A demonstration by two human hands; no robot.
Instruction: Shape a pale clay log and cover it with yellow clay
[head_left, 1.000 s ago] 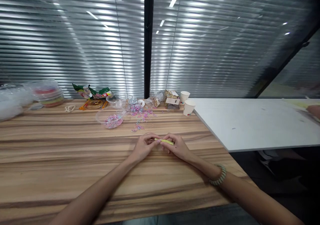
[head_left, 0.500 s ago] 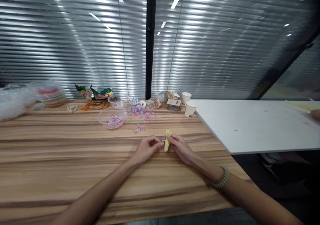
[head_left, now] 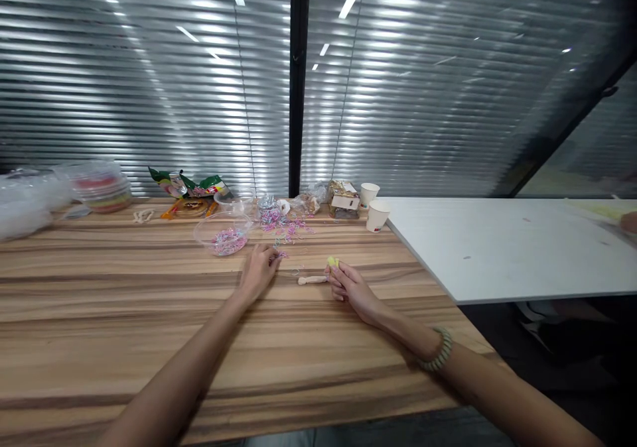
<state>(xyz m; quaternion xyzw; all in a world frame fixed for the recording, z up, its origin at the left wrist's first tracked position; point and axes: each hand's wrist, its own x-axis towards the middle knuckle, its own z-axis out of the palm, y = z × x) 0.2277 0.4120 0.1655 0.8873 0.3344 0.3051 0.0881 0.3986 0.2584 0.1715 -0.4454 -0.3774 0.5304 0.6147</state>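
A long wooden worktop runs in front of a wall of closed grey blinds, with a white table butted against its right end.

The left hand is stretched forward, palm down, forearm lying low across the wood. Its fingers are bent onto a small cluster of coloured paper clips; whether they pinch one or only touch cannot be told. The right hand rests on the worktop with the wrist turned inward, a beaded bracelet around it. Its fingers are closed narrowly on a small yellow piece, which stands up out of the grip. Between the two hands, just beside the right one, a pale short stick lies flat on the wood, touched by neither hand.

Farther back sits a clear plastic bowl holding more pink and blue clips, with a loose scatter of clips to its right. Behind them are green snack bags, whose print is too small to read, and two white paper cups with a red mark that cannot be made out. Stacked clear tubs stand at the far left. At the right edge, part of another person's hand rests on the white table.
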